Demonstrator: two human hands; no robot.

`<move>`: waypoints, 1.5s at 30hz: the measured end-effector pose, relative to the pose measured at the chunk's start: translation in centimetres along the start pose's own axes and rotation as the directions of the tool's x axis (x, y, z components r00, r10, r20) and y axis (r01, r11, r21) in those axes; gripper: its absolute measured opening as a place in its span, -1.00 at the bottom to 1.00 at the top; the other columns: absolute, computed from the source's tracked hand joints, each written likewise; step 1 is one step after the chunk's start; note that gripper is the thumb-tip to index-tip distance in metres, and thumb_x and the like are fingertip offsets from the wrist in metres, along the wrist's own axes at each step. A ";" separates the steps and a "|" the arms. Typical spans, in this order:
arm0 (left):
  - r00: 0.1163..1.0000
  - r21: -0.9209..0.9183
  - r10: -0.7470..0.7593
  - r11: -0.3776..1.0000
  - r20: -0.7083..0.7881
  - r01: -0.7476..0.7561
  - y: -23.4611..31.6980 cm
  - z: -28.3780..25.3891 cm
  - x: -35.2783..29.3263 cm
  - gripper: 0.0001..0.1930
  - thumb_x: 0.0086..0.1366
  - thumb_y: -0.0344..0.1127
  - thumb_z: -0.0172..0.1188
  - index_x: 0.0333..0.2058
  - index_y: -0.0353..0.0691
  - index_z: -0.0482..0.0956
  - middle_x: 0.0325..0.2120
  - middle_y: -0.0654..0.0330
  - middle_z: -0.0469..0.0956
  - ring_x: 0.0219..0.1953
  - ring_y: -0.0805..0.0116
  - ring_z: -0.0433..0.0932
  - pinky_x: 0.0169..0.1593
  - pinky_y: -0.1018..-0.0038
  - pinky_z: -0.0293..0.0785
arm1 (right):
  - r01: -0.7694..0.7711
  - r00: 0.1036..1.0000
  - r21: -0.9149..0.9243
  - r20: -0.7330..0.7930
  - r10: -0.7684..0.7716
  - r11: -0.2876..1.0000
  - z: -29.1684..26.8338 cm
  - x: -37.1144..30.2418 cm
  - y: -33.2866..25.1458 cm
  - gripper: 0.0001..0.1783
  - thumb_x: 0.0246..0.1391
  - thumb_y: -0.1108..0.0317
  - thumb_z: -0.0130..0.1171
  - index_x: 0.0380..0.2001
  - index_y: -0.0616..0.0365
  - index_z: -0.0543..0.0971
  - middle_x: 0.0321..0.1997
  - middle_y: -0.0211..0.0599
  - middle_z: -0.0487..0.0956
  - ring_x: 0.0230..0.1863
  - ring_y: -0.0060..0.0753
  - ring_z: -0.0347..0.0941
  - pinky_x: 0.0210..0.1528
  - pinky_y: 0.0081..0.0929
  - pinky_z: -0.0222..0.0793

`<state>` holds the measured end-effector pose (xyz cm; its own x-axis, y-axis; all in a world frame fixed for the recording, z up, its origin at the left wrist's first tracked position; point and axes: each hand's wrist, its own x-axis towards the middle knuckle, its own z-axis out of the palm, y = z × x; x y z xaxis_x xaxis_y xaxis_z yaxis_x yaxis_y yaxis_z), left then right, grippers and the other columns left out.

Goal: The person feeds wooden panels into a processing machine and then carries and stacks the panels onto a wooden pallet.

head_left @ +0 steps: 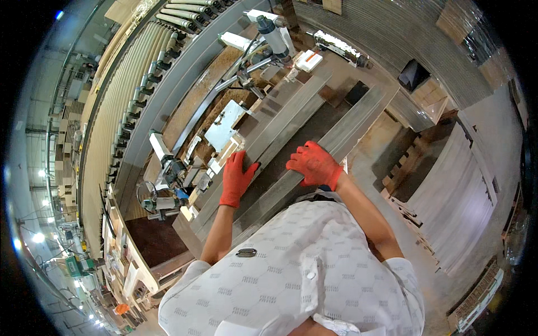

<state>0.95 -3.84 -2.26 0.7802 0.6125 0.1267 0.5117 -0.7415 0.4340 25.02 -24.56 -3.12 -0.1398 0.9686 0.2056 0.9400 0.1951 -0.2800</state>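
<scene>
Two long grey wood-grain planks run side by side in front of me, slanting from lower left to upper right. On the left plank (286,124) lies my left hand (238,179), in a red glove, its thumb bent toward the inner edge and its fingers around the board. My right hand (315,165), gloved in red too, curls its fingers over the right plank (358,120) close to my body. A dark strip (314,127) shows between the boards. The undersides of both planks are hidden.
A machine frame with a grey motor unit (273,36) and a lower clamp-like unit (162,204) stands left of the planks. Beyond it runs a roller conveyor (120,84). Stacked boards (386,36) rise at far right; a pale panel stack (459,190) lies right.
</scene>
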 end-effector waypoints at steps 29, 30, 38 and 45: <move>0.994 0.071 -0.090 0.993 -0.064 0.095 -1.9 -3.0 0.1 -0.38 0.29 0.13 0.47 0.17 -0.12 0.57 -0.06 0.03 0.67 -0.08 -0.09 0.68 -0.06 0.11 0.63 | 0.007 0.931 0.135 -0.363 0.043 0.991 -3.0 5.7 -0.4 -0.52 0.13 -0.02 0.42 0.06 -0.09 0.67 0.13 -0.40 0.66 0.24 -0.21 0.51 0.42 -0.02 0.24; 0.992 0.081 -0.075 0.993 -0.104 0.083 -4.7 -2.1 0.2 -0.38 0.29 0.14 0.47 0.16 -0.12 0.58 -0.06 0.03 0.68 -0.08 -0.08 0.69 -0.07 0.11 0.63 | 0.001 0.938 0.143 -0.344 0.049 0.990 -2.2 5.0 -0.4 -0.52 0.13 -0.03 0.42 0.06 -0.09 0.67 0.12 -0.40 0.66 0.24 -0.22 0.51 0.41 -0.02 0.25; 0.991 0.337 -0.063 0.936 -0.122 0.101 -14.9 1.8 0.8 -0.40 0.27 0.14 0.44 0.19 0.00 0.63 0.18 0.21 0.60 0.32 -0.01 0.45 0.41 -0.12 0.20 | -0.084 0.961 0.188 -0.244 0.129 0.979 0.5 2.0 0.2 -0.56 0.20 -0.07 0.36 0.02 -0.10 0.67 0.04 -0.43 0.69 0.12 -0.24 0.58 0.32 -0.09 0.32; 0.968 0.286 -0.152 0.936 -0.199 0.205 -16.1 3.9 1.8 -0.43 0.32 0.09 0.41 0.22 -0.01 0.64 0.27 0.27 0.57 0.46 0.07 0.34 0.53 -0.21 -0.04 | -0.139 0.964 0.207 -0.194 0.180 0.968 0.6 1.8 -0.1 -0.59 0.21 -0.08 0.36 -0.02 -0.11 0.68 -0.03 -0.44 0.71 0.02 -0.24 0.62 0.18 -0.14 0.39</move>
<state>-4.52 8.13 -12.54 0.6064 0.7599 0.2342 0.7419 -0.6467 0.1773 24.48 -22.69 -3.30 0.0944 0.9394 0.3294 0.8655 0.0860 -0.4935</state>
